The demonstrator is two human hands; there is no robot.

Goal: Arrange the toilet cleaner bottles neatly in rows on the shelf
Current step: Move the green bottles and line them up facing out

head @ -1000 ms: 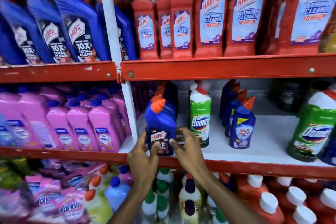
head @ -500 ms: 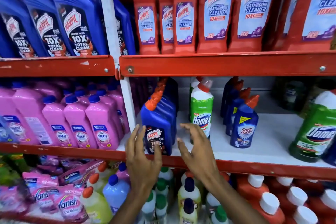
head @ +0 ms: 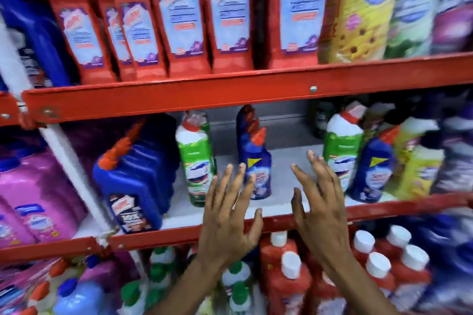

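On the middle shelf a row of dark blue toilet cleaner bottles with orange caps stands at the left. To its right are a green bottle, a short row of blue bottles, then another green bottle and a blue one. My left hand is open, fingers spread, in front of the middle blue bottles. My right hand is open too, over the bare shelf patch left of the right green bottle. Neither hand holds anything.
Red bathroom cleaner bottles fill the shelf above. Pink bottles stand at the left past the white upright. Red, white-capped bottles and green-capped ones crowd the shelf below. The red shelf lip runs under my hands. The picture is motion-blurred.
Both hands have let go of the front dark blue bottle at the left and moved right, fingers spread. The view has swung right as well.
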